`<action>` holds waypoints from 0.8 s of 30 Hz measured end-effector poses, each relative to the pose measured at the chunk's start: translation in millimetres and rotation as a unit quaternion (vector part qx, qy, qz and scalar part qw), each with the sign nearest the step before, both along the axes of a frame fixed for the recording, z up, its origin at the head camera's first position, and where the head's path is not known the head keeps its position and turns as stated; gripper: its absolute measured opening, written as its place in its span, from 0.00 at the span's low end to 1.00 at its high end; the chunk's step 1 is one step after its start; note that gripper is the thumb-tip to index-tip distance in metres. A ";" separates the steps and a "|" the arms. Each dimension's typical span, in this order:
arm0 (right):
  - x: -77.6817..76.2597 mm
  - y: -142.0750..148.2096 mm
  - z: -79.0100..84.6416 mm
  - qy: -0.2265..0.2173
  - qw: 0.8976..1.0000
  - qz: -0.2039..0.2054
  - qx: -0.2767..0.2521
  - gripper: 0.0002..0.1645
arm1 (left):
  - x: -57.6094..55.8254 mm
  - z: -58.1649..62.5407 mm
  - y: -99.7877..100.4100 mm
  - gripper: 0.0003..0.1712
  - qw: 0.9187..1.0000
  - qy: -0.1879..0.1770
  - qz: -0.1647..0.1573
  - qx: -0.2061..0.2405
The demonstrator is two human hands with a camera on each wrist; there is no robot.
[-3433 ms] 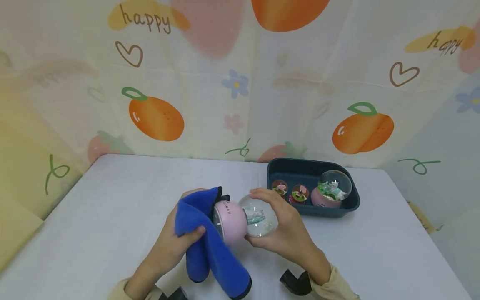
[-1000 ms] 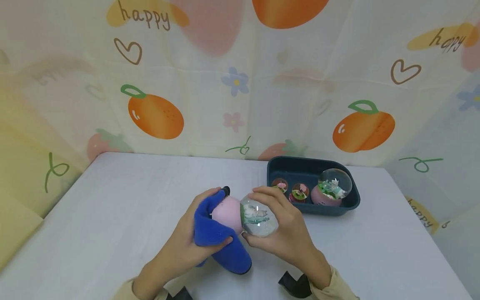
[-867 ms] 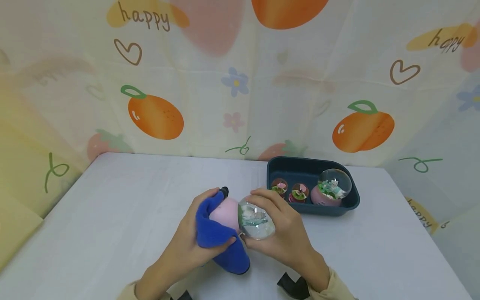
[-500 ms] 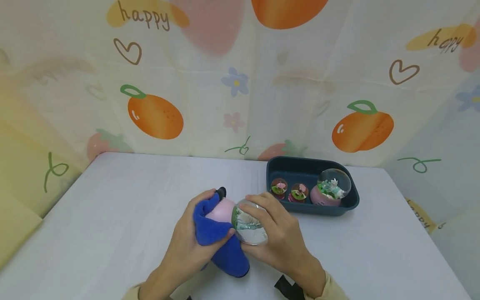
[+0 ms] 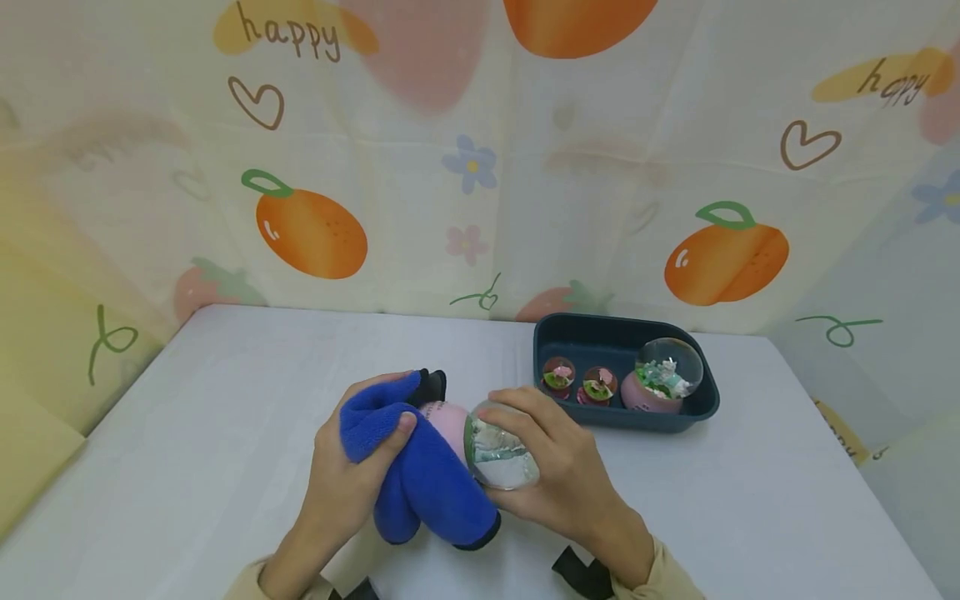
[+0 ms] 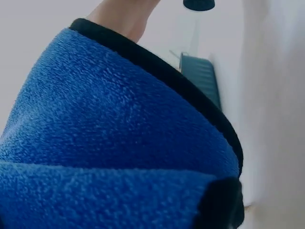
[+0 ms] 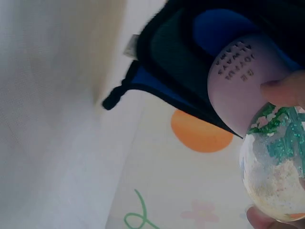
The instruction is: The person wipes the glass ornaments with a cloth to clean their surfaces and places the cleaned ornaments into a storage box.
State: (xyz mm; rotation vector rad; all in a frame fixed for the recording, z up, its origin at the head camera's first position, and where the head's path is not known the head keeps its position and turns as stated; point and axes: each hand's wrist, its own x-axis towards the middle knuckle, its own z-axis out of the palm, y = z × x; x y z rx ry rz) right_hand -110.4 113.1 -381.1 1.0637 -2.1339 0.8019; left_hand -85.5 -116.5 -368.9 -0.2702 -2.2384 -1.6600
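Note:
In the head view my right hand (image 5: 566,467) grips the clear dome of a snow globe (image 5: 500,450), which lies tipped on its side in the air with its pink base to the left. My left hand (image 5: 341,467) holds a blue cloth (image 5: 442,483) with black edging, thumb pressed on top, against the base. Lettering shows on the pink base (image 7: 243,71) in the right wrist view, with green and white bits inside the dome (image 7: 274,167). The cloth (image 6: 109,105) fills most of the left wrist view and hides my left fingers.
A dark teal tray (image 5: 592,329) stands at the back right of the white table (image 5: 225,433). In it are two small globes (image 5: 558,375) and a larger pink-based snow globe (image 5: 660,379). A printed curtain (image 5: 420,208) hangs behind the table.
Over the last second my left hand has shifted left and turned the cloth, so more of it hangs over the base. The snow globe and right hand have moved slightly left.

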 end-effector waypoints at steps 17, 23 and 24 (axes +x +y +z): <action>-0.9 3.2 -1.1 -0.046 0.999 -0.005 -0.018 0.48 | -4.7 -3.4 -7.2 0.51 0.977 -0.037 -0.167 -0.124; -2.5 3.8 0.9 -0.036 0.999 0.014 -0.014 0.48 | -4.8 -6.1 -6.6 0.55 0.974 0.021 -0.168 -0.147; -2.7 3.5 1.0 -0.028 0.999 0.019 -0.010 0.48 | -5.2 -7.0 -6.2 0.54 0.975 0.035 -0.164 -0.148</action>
